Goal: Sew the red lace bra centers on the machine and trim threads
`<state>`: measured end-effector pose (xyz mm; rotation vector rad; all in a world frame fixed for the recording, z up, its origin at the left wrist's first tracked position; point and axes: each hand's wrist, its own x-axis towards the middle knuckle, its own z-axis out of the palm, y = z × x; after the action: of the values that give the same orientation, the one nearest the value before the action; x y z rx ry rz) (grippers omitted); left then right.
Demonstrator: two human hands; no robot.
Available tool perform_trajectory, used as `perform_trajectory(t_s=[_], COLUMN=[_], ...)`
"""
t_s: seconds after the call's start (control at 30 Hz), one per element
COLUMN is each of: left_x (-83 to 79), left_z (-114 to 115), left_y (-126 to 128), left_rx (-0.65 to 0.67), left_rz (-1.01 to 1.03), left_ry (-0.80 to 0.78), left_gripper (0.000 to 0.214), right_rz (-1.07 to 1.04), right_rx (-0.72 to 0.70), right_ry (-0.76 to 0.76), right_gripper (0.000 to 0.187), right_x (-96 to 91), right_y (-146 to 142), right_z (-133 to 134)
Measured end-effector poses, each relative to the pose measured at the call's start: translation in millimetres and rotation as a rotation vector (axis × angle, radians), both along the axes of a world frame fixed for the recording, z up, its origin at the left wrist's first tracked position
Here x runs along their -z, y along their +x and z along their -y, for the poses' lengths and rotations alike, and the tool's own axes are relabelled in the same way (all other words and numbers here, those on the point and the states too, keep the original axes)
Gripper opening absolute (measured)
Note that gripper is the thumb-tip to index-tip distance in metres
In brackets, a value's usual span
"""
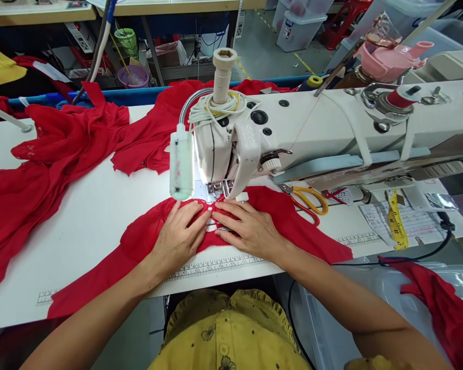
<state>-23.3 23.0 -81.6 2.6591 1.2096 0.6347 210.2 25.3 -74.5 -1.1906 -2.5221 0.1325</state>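
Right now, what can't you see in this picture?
Head view only.
The needle: hidden behind the sewing machine head and lamp.
Stitch spot on the red fabric: covered by the left hand and right hand.
Writing on the paper sheet: too small.
Blades of the scissors: partly under the machine arm.

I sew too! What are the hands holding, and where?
Nothing gripped: left hand and right hand press flat on the red fabric near the presser foot.
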Motion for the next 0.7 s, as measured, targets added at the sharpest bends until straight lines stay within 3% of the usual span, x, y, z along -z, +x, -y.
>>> perform_trajectory(t_s=[0.7], left_x=[-2.7], left_z=[-0.7], left_y=[-1.7], left_rx=[0.035], left_rz=[0.009], left_ry=[0.015], left_gripper=[0.03], right_rz=[-0.008], right_rx=[0.01], right_ry=[0.002], right_gripper=[0.036], right_x=[-0.1], right_y=[-1.4], right_z=[0.6])
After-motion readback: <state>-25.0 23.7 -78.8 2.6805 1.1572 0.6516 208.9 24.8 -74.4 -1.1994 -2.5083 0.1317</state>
